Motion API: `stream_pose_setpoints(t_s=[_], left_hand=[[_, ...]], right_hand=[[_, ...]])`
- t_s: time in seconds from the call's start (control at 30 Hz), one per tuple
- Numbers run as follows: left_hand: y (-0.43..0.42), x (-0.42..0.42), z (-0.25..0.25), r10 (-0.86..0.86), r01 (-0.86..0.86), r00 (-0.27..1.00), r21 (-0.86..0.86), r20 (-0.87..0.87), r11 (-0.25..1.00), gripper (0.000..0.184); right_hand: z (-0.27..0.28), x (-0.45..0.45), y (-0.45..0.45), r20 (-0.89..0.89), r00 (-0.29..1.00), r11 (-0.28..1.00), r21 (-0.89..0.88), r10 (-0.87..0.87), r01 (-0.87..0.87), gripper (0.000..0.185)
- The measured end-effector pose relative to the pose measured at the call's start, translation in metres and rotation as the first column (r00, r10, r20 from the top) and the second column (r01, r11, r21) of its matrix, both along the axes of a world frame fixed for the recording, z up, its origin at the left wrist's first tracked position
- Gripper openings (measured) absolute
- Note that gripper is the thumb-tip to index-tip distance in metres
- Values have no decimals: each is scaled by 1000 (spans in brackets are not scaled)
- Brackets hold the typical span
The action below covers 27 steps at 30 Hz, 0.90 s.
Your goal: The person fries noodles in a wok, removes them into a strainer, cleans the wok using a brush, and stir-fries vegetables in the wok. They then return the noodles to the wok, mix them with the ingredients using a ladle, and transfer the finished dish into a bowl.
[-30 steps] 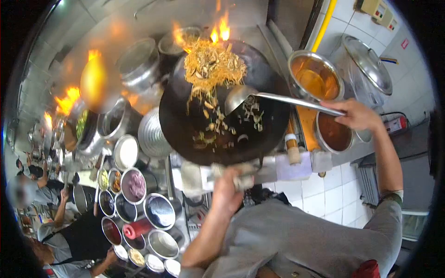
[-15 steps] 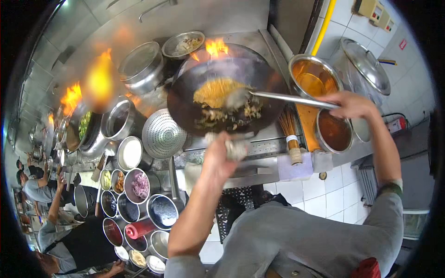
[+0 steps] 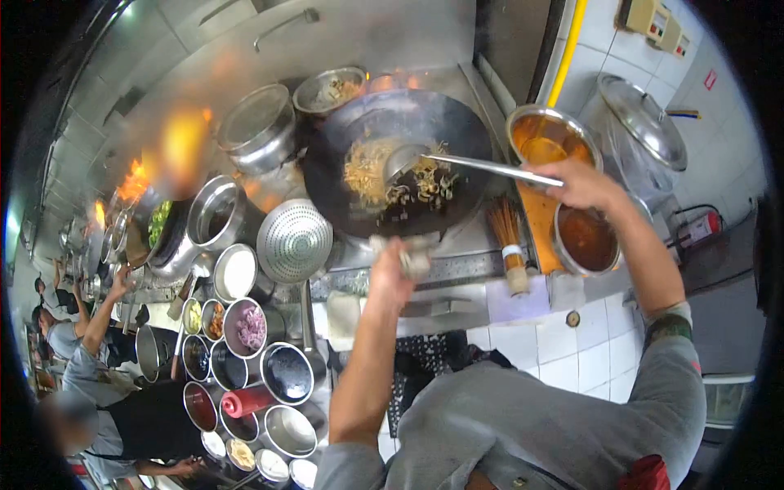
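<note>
A dark wok sits on the stove, with noodles and chopped bits in its middle. At its near rim my left hand is closed around a pale folded cloth. My right hand grips the end of a long-handled metal ladle. The ladle's bowl rests among the noodles. What lies under the bowl is hidden.
A perforated strainer lies left of the wok. Metal bowls with orange liquid and red-brown sauce stand at right, near a bamboo brush. Flames, ingredient pots and co-workers are at left.
The wok has come down level after being tilted, and the noodles have dropped from its far side to its middle. The ladle has shifted left, and the flames behind the wok have shrunk.
</note>
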<state>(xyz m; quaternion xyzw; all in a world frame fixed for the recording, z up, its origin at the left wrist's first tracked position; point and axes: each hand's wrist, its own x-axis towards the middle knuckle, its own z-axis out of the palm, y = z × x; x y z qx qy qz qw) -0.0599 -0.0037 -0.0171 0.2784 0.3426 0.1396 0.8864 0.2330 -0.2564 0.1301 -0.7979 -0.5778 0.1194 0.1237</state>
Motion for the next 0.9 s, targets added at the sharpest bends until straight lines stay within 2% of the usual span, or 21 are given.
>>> stream_pose_setpoints(t_s=[0.03, 0.07, 0.1, 0.17, 0.2, 0.23, 0.27, 0.3, 0.37, 0.4, 0.43, 0.47, 0.5, 0.53, 0.6, 0.67, 0.7, 0.73, 0.8, 0.83, 0.9], left_hand=[[-20, -18, -13, -10, 10, 1000, 10, 15, 1000, 33], [-41, -35, -25, -16, 16, 1000, 18, 24, 1000, 37], [-64, -49, -11, 55, -56, 997, 18, 56, 998, 38], [-82, -61, 38, 126, -129, 989, 38, 83, 991, 37], [-72, -57, 53, 152, -165, 982, -116, -112, 980, 34], [-56, -53, 36, 145, -144, 989, -148, -5, 978, 36], [-42, -42, 41, 134, -114, 983, -156, 123, 981, 39], [-48, -37, 50, 220, -203, 968, -137, 120, 970, 28], [-61, -32, 63, 203, -196, 971, -69, 126, 978, 26], [-67, -32, 65, 197, -194, 973, -36, 119, 980, 26], [-76, -37, 63, 187, -190, 981, 69, 50, 979, 22], [-81, -43, 36, 143, -170, 979, 196, 147, 966, 23], [-94, -39, 32, 199, -241, 969, 387, 144, 890, 26], [-106, -34, 30, 255, -298, 954, 561, 155, 773, 30], [-104, -32, 24, 244, -298, 954, 624, 172, 723, 37], [-90, -33, 21, 207, -246, 968, 664, 139, 706, 36], [-76, -33, 24, 145, -146, 988, 614, 51, 775, 33], [-67, -38, 30, 116, -124, 992, 494, 47, 860, 26], [-49, -53, 34, -11, 0, 999, 287, 40, 958, 25], [-49, -63, 34, 16, -13, 1000, 152, -22, 988, 27], [-55, -87, 34, 26, -26, 999, 12, 28, 1000, 24]], right_hand=[[5, -11, 0, 19, 996, 992, -92, -91, 92, 64], [-8, -12, -17, 31, 1000, 995, 98, -6, 3, 62], [-12, -19, -33, 136, 989, 977, 197, 59, -85, 62], [2, -40, -47, -107, 994, 972, 225, -38, 62, 62], [14, -62, -53, -446, 869, 963, 52, -214, 264, 63], [27, -76, -52, -678, 620, 903, -162, -394, 397, 63], [35, -83, -45, -727, 573, 900, -143, -378, 412, 63], [41, -89, -37, -776, 520, 893, -121, -358, 433, 63], [61, -93, -29, -845, 434, 885, -94, -313, 455, 60], [69, -91, -28, -831, 448, 886, -107, -329, 452, 59], [76, -87, -26, -818, 468, 887, -108, -336, 448, 59], [84, -87, -24, -805, 486, 888, -104, -340, 448, 59], [92, -90, -23, -746, 555, 898, -132, -369, 419, 57], [94, -94, -20, -781, 491, 890, -175, -386, 421, 58], [94, -112, -12, -837, 348, 867, -263, -423, 422, 58], [78, -143, -4, -948, -17, 853, -293, -317, 432, 51], [61, -147, -1, -949, -255, 888, -273, -185, 370, 38], [42, -145, 2, -911, -403, 946, -199, -83, 255, 22], [1, -148, 10, -680, -732, 971, -203, -48, 125, 11], [-9, -154, 8, -684, -728, 966, -216, -45, 143, 11], [-23, -169, 5, -692, -721, 956, -236, -40, 173, 13]])
